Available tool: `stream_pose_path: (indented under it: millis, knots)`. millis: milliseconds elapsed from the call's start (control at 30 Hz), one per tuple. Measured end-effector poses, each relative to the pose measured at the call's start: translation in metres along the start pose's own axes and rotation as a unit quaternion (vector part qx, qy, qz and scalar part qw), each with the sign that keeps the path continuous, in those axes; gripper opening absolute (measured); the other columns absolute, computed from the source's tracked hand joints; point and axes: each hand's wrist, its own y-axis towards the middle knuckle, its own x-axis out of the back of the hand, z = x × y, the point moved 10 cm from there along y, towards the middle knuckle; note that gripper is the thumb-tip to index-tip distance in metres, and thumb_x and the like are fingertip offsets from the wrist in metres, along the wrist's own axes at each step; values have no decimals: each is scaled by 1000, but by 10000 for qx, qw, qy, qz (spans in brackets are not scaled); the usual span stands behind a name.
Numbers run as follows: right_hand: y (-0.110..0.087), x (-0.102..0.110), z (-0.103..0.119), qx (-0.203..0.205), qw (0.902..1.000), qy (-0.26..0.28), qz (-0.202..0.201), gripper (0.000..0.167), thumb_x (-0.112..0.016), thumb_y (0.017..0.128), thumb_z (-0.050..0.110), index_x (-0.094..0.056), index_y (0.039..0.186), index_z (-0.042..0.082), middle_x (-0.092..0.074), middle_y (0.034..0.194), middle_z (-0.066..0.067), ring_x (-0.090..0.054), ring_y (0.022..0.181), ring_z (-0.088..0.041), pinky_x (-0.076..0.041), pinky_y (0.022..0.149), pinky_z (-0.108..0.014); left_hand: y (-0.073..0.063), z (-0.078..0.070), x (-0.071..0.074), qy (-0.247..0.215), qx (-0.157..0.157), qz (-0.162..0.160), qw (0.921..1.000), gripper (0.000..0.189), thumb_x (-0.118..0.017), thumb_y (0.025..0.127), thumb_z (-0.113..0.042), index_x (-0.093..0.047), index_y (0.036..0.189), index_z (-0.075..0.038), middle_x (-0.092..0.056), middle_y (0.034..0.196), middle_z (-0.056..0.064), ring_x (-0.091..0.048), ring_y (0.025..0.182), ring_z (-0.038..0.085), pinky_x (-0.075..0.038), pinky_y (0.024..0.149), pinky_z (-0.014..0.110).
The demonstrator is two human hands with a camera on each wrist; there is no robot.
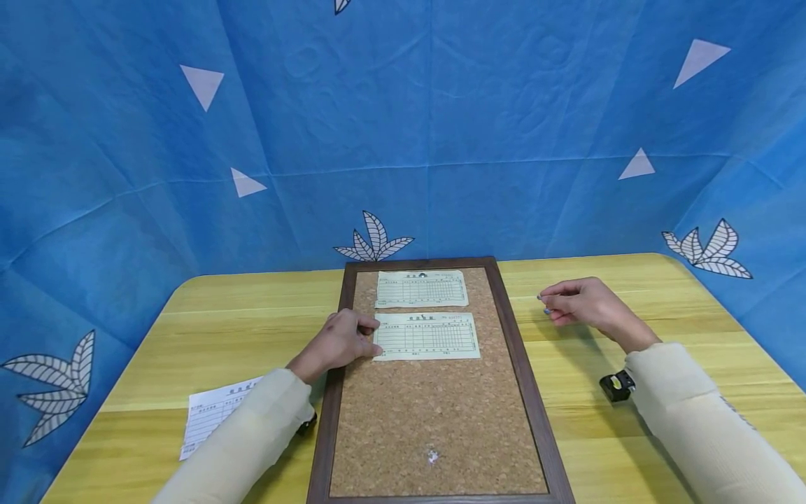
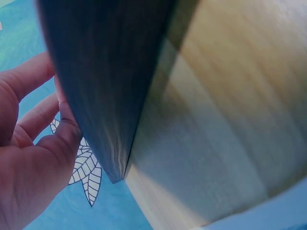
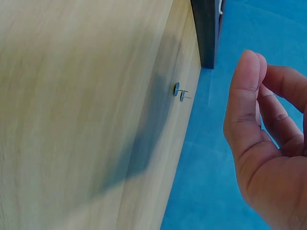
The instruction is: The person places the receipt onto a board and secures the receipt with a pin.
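Fingers: the left hand (image 1: 340, 341) has forefinger and thumb set slightly apart, both touching a slip's left edge; the right hand (image 1: 588, 304) has thumb and forefinger brought together (whether anything is pinched there, I cannot tell).
Wooden table (image 1: 302, 297): beneath both hands, carrying everything in their reach.
Framed corkboard (image 1: 434, 413): between the two sets of fingers, lying flat, which leaves its face open to either hand.
Lower receipt slip (image 1: 428, 337): on the cork, right at the left fingertips; their touch probably keeps it straight and stops it sliding.
Upper receipt slip (image 1: 420, 290): just beyond the left fingertips, level with the lower one; a small dark round thing, perhaps a tack head, sits at its top edge.
White receipt slip (image 1: 210, 416): nearer the body than the left fingers, partly covered by the sleeve.
Two thumbtacks (image 3: 176, 89): near the right fingertips, heads down on the wood, pins up, seemingly easy to pick.
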Motion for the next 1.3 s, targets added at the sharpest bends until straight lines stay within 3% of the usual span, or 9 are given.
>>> stream_pose_path:
  millis: [367,833,1300]
  knots:
    - [7,7,-9,-161,9997,-146,-123,38,-57,103,13,-55,128,-15,-65,92,-9,-64,79,-15,-58,76,-33,1,0,0,79,32,-8,10000,47,-80,84,-5,-67,129,-1,-63,103,5,-50,87,19,-43,70,31]
    - [10,9,-22,-246,9996,-109,-85,37,-56,104,13,-56,127,-15,-65,92,-7,-64,77,-13,-58,73,-31,2,0,-1,19,-44,-32,10000,47,-79,84,-4,-66,129,0,-63,104,5,-51,87,19,-43,70,31]
    - [15,9,-28,-265,9985,-444,-158,34,-59,101,10,-58,123,-16,-68,95,-10,-66,78,-13,-58,72,-30,1,0,0,13,-46,-60,10000,47,-80,83,-3,-67,128,1,-62,102,5,-50,86,19,-43,70,30]
